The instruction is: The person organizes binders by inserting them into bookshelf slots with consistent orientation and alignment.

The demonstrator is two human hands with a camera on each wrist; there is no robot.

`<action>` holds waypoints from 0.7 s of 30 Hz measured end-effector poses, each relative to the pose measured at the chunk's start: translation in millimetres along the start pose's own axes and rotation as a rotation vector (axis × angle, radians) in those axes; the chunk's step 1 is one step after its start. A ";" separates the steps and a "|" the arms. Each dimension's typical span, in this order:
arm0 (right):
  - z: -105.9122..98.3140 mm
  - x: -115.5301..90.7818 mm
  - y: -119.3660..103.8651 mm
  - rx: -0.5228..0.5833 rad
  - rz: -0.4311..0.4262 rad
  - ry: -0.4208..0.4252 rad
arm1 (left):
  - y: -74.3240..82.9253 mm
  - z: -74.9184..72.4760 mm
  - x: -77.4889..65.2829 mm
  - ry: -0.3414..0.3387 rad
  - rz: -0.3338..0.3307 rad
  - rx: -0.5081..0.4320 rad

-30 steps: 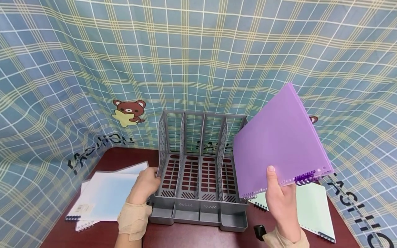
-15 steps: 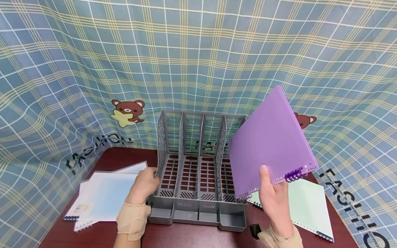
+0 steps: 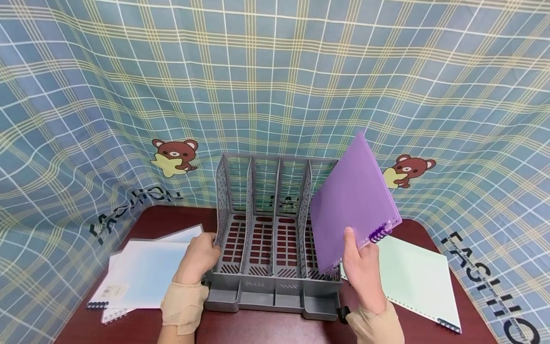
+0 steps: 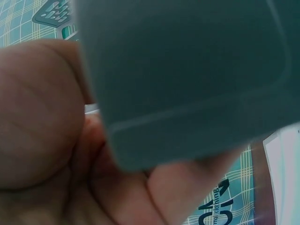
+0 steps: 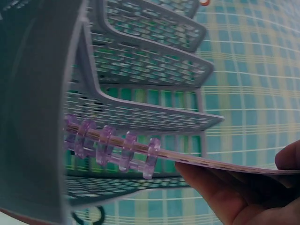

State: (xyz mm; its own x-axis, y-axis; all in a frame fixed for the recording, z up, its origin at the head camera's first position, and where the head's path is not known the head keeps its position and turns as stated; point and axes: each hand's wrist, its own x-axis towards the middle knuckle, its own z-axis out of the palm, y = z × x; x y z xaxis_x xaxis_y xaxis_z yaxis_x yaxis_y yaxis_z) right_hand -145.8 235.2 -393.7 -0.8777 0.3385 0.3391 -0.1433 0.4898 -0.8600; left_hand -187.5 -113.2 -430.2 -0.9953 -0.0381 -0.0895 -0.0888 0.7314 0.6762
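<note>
A purple ring-bound notebook (image 3: 350,203) leans over the rightmost compartment of a grey file rack (image 3: 275,282), its lower left corner at the front of that slot. My right hand (image 3: 363,270) grips its ringed edge, thumb on the cover, fingers behind. In the right wrist view, clear purple rings (image 5: 108,143) sit between the last divider (image 5: 164,115) and the outer wall. My left hand (image 3: 198,255) holds the rack's left side panel; the left wrist view shows its palm (image 4: 37,122) close to a grey part of the rack (image 4: 187,84) that hides some fingers.
White-and-blue notebooks (image 3: 146,272) lie overlapping on the dark red table (image 3: 253,329) at left. Pale green notebooks (image 3: 421,277) lie at right, partly behind my right hand. Small trays (image 3: 223,298) line the rack's front. A checked cloth (image 3: 266,86) surrounds the table's back and sides.
My right hand has moved left with the purple notebook, which turns more edge-on and sinks lower over the right compartment. The left hand stays on the rack's side.
</note>
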 end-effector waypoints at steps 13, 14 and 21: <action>32.5 -4.2 24.9 -0.018 0.086 0.002 | -2.1 -1.0 0.6 -0.008 -0.006 -0.001; 34.0 -4.6 26.5 -0.027 0.087 0.003 | -2.1 -1.1 0.7 -0.007 -0.005 0.002; 39.6 -5.1 36.0 -0.048 0.090 -0.007 | -1.6 -0.2 2.6 0.003 0.003 0.016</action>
State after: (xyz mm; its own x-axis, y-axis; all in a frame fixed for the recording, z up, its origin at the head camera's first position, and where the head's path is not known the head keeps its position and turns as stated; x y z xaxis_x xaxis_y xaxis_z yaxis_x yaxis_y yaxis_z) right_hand -164.6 219.3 -441.5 -0.8890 0.3776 0.2590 -0.0422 0.4956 -0.8675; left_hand -190.0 -114.6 -431.4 -0.9956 -0.0383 -0.0851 -0.0854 0.7420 0.6650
